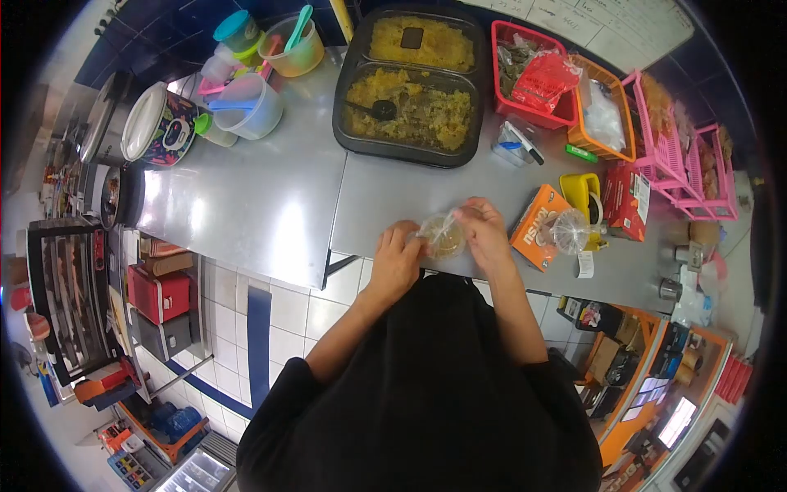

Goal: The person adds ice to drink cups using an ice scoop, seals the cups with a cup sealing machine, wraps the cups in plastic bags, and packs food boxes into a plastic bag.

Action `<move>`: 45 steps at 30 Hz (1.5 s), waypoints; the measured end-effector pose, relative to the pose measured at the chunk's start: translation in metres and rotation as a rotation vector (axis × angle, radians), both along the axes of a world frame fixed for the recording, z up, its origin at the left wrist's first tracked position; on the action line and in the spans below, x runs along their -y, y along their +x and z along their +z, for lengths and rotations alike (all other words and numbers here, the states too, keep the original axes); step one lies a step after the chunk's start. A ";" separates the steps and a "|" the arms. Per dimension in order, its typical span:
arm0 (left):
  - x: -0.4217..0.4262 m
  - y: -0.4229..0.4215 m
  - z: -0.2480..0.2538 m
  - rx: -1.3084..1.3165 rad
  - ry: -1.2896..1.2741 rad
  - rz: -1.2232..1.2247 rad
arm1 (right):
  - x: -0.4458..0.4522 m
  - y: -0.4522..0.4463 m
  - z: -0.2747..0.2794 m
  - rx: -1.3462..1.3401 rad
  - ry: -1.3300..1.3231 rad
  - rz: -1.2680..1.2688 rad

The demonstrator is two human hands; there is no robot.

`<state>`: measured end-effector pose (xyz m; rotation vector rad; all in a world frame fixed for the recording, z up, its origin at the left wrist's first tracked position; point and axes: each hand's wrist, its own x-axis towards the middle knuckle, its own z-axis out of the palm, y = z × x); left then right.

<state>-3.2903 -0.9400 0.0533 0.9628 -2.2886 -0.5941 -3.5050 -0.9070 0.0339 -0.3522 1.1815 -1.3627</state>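
A small clear plastic bag (445,239) with yellowish-brown contents rests at the front edge of the steel table (393,187). My left hand (397,256) is closed on its left side. From the right, my right hand (484,233) pinches the gathered top of the bag between thumb and fingers. Just to the right of that hand stands an orange box (539,223), with another clear bag (570,231) against it. Beyond my hands lies a black two-part pan (347,141) of yellow food, with a dark spoon (382,109) in its nearer part.
Behind on the right are a red basket (560,117), an orange basket (620,152), a yellow tape dispenser (580,190) and a pink rack (670,175). Plastic tubs (261,111) and a rice cooker (157,127) stand at the left. A marker lies on a small container (515,148).
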 end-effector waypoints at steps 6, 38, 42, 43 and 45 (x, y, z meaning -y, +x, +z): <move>-0.010 0.010 -0.004 0.069 0.046 0.007 | 0.007 -0.013 -0.011 -0.167 0.056 -0.159; -0.050 -0.238 -0.118 0.525 -0.234 -0.109 | -0.672 -0.284 -0.048 -1.102 0.962 -1.495; -0.187 -0.350 -0.135 0.580 -0.085 -0.356 | -0.817 -0.407 -0.019 -1.297 0.982 -1.640; -0.213 -0.370 -0.135 0.609 -0.041 -0.401 | -0.844 -0.427 -0.006 -1.193 1.007 -1.641; -0.255 -0.406 -0.132 0.656 0.052 -0.458 | -0.897 -0.473 0.008 -1.098 1.032 -1.638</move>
